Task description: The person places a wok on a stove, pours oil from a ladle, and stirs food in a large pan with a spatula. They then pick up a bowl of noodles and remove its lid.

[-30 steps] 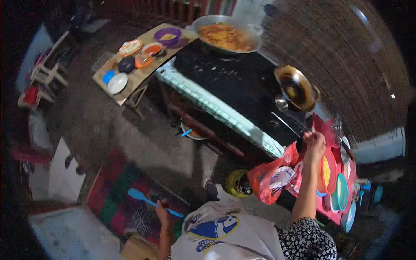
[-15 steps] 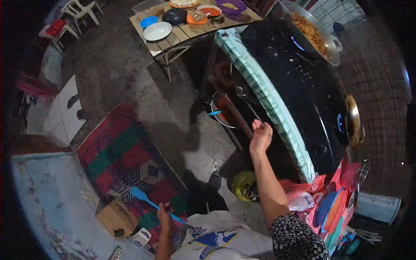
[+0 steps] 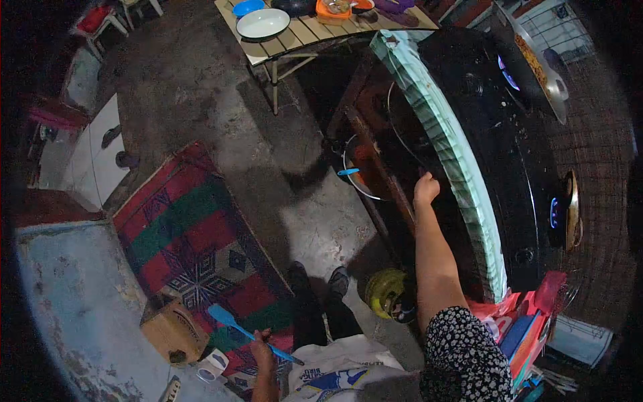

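Observation:
My left hand (image 3: 264,350) is closed around the handle of a blue spatula (image 3: 226,317), held low over the patterned rug with its flat head pointing away to the left. My right hand (image 3: 426,188) reaches into the dark space under the stove counter, its fingers curled closed. Whatever they grip there is too dark to make out. Beside it is the rim of a large dark round pan (image 3: 391,110) on the shelf. Left of that hand stands a pot (image 3: 365,164) with red-orange contents, and a light-blue handle (image 3: 348,172) sticks out over its rim.
On the black stove (image 3: 499,157), a wok of food (image 3: 532,63) and a smaller pan (image 3: 571,211) sit by lit blue flames. A pleated green cloth (image 3: 455,154) edges the counter. A yellow-green gas cylinder (image 3: 384,293) stands below. The slatted table (image 3: 315,37) holds bowls.
My right hand has gone from open fingers near a metal ladle to closed fingers under the counter. The ladle no longer shows clearly. The view has shifted; my left hand still holds the spatula.

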Action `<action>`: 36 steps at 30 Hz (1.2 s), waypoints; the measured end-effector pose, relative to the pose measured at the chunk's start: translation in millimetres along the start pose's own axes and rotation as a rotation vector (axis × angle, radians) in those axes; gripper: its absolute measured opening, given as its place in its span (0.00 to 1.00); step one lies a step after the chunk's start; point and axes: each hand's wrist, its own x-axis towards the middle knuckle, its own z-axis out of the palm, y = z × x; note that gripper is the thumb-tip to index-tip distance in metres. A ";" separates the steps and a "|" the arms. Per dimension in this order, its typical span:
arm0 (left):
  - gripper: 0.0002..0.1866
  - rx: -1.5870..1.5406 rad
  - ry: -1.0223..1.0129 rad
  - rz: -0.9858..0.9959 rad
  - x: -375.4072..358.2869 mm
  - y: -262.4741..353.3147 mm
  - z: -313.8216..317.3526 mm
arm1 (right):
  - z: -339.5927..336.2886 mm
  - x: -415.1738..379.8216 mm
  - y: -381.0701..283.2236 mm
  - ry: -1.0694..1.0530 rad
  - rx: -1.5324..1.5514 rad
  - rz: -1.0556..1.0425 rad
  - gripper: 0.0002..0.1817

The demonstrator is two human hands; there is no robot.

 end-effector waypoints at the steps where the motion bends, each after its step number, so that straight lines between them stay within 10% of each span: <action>1: 0.19 0.029 0.013 -0.078 -0.2 5.8 2.9 | 1.7 1.6 1.5 0.000 -0.001 0.000 0.24; 16: 0.20 0.069 0.004 -0.105 16.9 -13.2 1.8 | 20.5 23.0 28.5 -0.135 -0.093 0.109 0.21; 22: 0.21 0.025 0.014 -0.072 14.3 -15.7 6.8 | -3.5 -0.6 15.4 0.034 0.931 0.329 0.17; 36: 0.18 0.134 -0.104 -0.059 -2.6 12.1 18.2 | -66.4 -57.0 9.6 -0.007 1.187 0.089 0.08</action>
